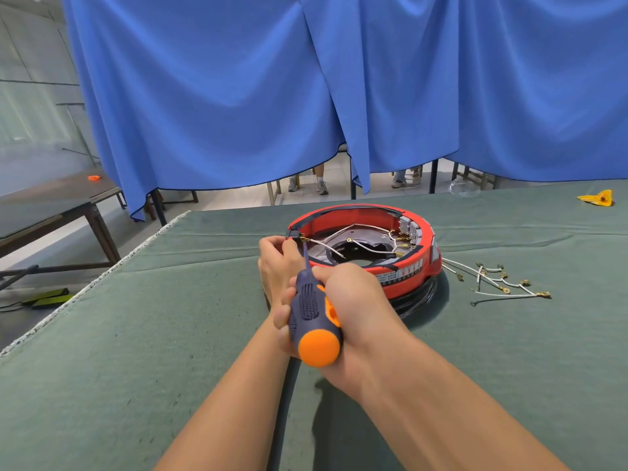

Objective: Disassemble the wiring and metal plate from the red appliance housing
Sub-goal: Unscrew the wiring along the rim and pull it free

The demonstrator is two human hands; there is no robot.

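The round red appliance housing (404,266) lies open side up on the green cloth. Inside it, white wires (365,249) with brass terminals run over a dark metal plate (360,254). My left hand (277,263) grips the housing's near-left rim, fingers at a black connector there. My right hand (353,300) is closed around a screwdriver (314,317) with a dark blue and orange handle. Its shaft points into the housing beside my left fingers; the tip is hidden.
A bundle of loose white wires (499,282) lies on the cloth right of the housing. A black cable (421,300) runs under the housing. A yellow scrap (596,198) and a clear dish (464,188) sit far right. The table's left edge (102,277) drops off. Blue curtains (306,79) hang behind.
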